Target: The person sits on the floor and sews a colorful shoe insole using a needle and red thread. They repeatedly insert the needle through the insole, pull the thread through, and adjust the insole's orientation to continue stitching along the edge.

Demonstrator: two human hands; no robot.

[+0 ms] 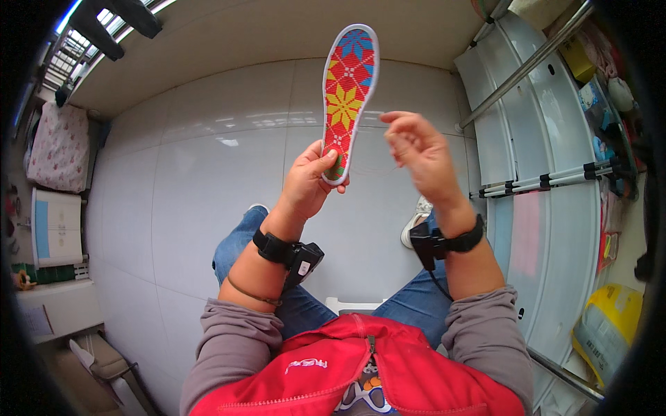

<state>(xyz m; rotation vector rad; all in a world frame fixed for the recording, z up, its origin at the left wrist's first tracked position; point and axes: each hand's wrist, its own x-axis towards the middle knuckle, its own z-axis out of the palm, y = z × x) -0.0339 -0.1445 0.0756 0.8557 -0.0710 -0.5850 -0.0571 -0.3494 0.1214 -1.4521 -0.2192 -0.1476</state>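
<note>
My left hand [312,179] grips the heel end of a cross-stitched insole [347,73], thumb on top and fingers beneath. The insole stands toe-up with a white edge and a red ground. Blue and yellow star flowers pattern it, with green at the heel. To its right, apart from it, my right hand [419,148] is raised with curled fingers, blurred by motion. A faint thread [372,170] seems to trail between the insole's heel and that hand. Whether the fingertips pinch a needle or the thread cannot be made out.
Pale floor tiles [208,182] lie below, bounded by a wall [250,36] ahead. On the right are white panels [562,125], metal rails [525,65] and a yellow package [609,327]. A flowered cloth cover [58,148] and a white cabinet [57,228] stand at left.
</note>
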